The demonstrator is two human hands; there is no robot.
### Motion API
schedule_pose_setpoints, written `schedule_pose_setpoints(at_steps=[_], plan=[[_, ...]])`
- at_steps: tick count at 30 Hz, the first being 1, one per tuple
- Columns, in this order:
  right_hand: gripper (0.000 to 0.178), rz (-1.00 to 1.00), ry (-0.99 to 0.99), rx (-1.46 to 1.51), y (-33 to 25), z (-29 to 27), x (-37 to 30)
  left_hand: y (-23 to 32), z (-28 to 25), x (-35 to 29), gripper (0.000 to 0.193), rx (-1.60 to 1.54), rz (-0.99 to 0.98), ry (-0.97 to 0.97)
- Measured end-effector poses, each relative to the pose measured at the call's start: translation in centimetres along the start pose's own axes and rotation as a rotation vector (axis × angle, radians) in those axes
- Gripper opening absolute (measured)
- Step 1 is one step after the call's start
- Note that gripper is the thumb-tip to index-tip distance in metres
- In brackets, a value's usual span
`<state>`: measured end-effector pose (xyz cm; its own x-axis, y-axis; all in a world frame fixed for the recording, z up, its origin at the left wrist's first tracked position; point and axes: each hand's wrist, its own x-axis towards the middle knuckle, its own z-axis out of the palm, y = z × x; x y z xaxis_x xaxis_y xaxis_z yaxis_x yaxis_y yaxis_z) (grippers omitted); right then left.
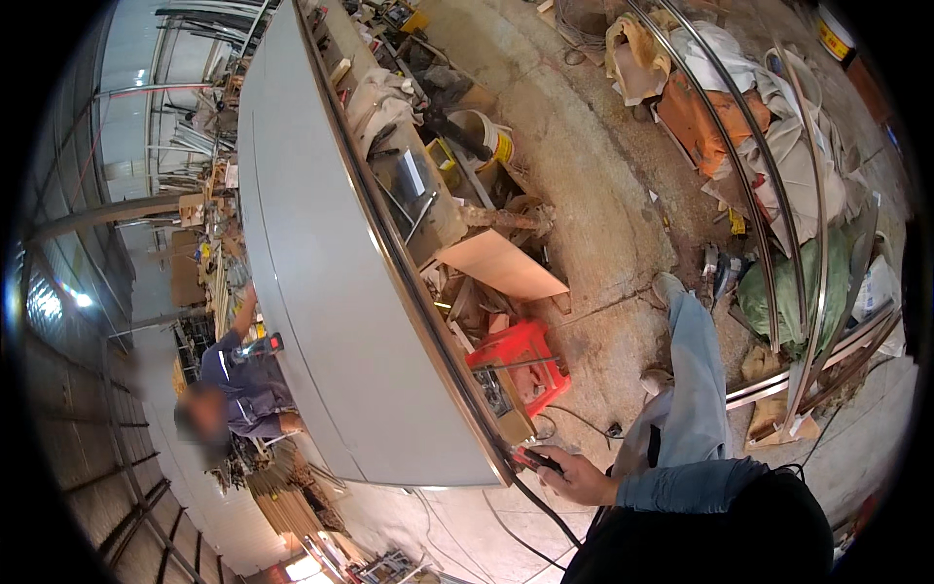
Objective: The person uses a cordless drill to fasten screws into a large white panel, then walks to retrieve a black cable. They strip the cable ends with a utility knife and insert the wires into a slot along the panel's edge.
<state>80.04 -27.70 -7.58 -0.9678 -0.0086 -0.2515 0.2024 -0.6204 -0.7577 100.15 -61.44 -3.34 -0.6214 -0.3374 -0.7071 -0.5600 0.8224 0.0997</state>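
My right hand (581, 479) reaches in from the lower right in a blue-grey sleeve. Its fingers are closed round a small red-and-black hand tool (530, 458), whose exact kind I cannot make out. The tool is at the near corner of a large grey panel (326, 263). Along that side of the panel runs a brown metal edge strip (413, 297). A dark cable passes just below my hand. My left hand is out of sight.
Across the panel a co-worker (248, 384) crouches, with a red-and-black cordless drill (261, 347) beside them. A red plastic crate (530, 343), a bucket (482, 136) and a tan board (504, 263) lie near the panel. Bent metal strips (761, 209) and crumpled cloths (720, 117) occupy the right side.
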Motion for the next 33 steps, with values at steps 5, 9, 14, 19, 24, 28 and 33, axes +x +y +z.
schedule_pose_setpoints(at_steps=[5,9,14,19,24,28,33], plan=[[0.045,-0.084,0.143,-0.023,-0.2,0.0,6.6,1.7,-1.0,0.7,0.038,-0.116,0.079,0.052],[0.046,-0.27,0.277,-0.206,-3.6,-1.6,13.3,3.8,-1.7,1.0,0.036,-0.18,0.183,0.112],[0.046,-0.219,0.217,-0.147,-7.6,-3.8,19.9,9.9,-1.8,2.3,0.032,-0.22,0.395,0.195],[0.044,-0.325,0.306,-0.05,-8.9,-4.4,27.2,14.7,-3.5,5.1,0.03,0.031,0.592,0.23],[0.045,-0.192,0.246,0.058,-12.1,-5.6,30.9,20.4,-3.5,4.4,0.033,-0.251,0.535,0.29],[0.047,-0.256,0.22,-0.175,-11.9,-6.0,30.6,20.7,-2.7,3.5,0.033,-0.301,0.438,0.313],[0.038,-0.49,0.337,-0.297,-11.3,-8.6,32.0,22.5,-2.9,5.7,0.036,-0.048,0.545,0.37]])
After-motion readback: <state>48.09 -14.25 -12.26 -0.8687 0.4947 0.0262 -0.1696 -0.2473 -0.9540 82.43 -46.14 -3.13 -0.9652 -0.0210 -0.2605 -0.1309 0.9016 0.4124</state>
